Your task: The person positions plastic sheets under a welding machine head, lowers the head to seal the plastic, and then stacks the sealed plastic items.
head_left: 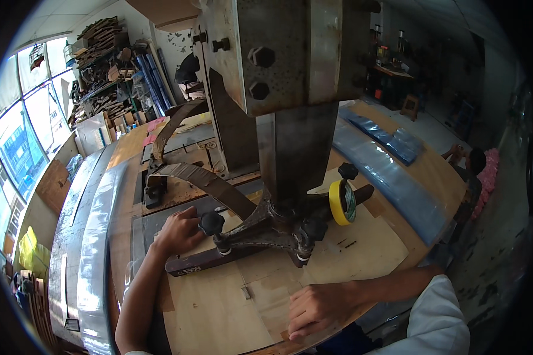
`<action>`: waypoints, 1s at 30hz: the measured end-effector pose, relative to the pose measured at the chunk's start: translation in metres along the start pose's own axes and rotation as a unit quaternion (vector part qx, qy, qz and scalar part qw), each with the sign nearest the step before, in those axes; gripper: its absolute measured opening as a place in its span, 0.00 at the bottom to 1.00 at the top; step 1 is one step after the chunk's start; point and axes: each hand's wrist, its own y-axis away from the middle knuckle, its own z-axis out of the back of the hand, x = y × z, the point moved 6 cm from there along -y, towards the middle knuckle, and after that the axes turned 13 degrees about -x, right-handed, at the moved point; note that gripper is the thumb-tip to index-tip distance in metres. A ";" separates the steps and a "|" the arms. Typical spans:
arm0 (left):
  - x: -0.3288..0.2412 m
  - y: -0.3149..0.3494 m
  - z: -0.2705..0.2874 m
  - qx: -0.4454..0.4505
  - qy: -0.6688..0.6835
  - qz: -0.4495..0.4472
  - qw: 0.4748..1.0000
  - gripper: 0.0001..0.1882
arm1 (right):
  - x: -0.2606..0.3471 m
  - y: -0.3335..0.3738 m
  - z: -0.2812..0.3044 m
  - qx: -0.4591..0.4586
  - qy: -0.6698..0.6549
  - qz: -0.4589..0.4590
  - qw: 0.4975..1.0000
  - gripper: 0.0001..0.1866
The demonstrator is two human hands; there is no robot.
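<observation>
In the middle stands a heavy metal press, its dark cast foot [272, 234] carrying black knobs [211, 223]. Beside the left knob is my left hand [179, 232], fingers curled down; whatever they grip is hidden. A dark bar [213, 263] lies just below that hand, under the press foot. My right hand [315, 309] rests low over the near edge of a pale board [219, 313], its fingers bent and closed. Its palm side cannot be seen. A small metal piece [246, 292] lies on the board between my hands.
A yellow tape roll [342, 202] hangs from the press's right knob. Clear plastic sheets [391, 189] lie at the right, more plastic [95, 266] at the left. A curved strap [207, 183] runs to the press. Another person [474, 163] is at the far right.
</observation>
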 end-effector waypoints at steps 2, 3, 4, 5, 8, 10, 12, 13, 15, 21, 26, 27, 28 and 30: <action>0.004 0.003 -0.002 -0.015 0.004 -0.019 1.000 0.11 | -0.002 -0.001 -0.001 0.000 -0.014 0.004 1.000 0.08; 0.000 -0.001 -0.003 -0.033 0.016 -0.044 0.998 0.12 | -0.002 -0.001 0.000 0.001 -0.011 0.003 1.000 0.08; -0.002 -0.002 -0.003 -0.033 0.018 -0.046 0.998 0.12 | -0.001 0.000 0.001 0.002 -0.008 0.001 1.000 0.08; -0.002 -0.003 -0.001 -0.027 0.020 -0.033 0.999 0.12 | -0.001 0.000 0.002 0.001 -0.006 -0.001 1.000 0.08; -0.004 -0.003 0.000 -0.029 0.017 -0.028 0.999 0.12 | -0.002 0.000 0.001 0.007 0.004 -0.002 1.000 0.08; -0.006 -0.004 0.002 -0.037 0.014 -0.039 0.998 0.12 | -0.002 0.000 0.001 0.009 0.001 -0.003 1.000 0.08; -0.009 -0.004 0.005 -0.026 0.022 -0.024 0.999 0.12 | -0.002 0.000 0.001 0.012 0.003 -0.005 1.000 0.09; -0.006 -0.003 0.003 -0.025 0.022 -0.025 0.999 0.12 | -0.001 0.000 0.001 0.017 0.004 -0.008 1.000 0.09; 0.001 -0.002 -0.002 -0.015 0.004 -0.041 0.999 0.13 | -0.003 0.001 -0.001 0.009 0.001 -0.008 1.000 0.09; 0.002 -0.002 -0.002 0.029 -0.031 0.009 0.999 0.25 | -0.001 -0.001 0.002 0.000 0.007 0.001 1.000 0.10; -0.004 -0.003 0.001 -0.035 0.019 -0.028 0.999 0.13 | 0.000 -0.002 0.002 -0.001 0.013 0.007 1.000 0.09; -0.003 -0.003 0.000 -0.034 0.018 -0.029 0.999 0.13 | 0.000 -0.001 0.002 0.000 0.013 0.007 1.000 0.09; -0.003 -0.003 0.002 -0.034 0.018 -0.029 0.999 0.13 | -0.001 -0.001 0.001 0.002 0.013 0.008 1.000 0.09; 0.000 -0.002 -0.001 0.022 -0.019 -0.005 1.000 0.26 | 0.000 -0.001 0.001 0.003 0.014 0.005 1.000 0.09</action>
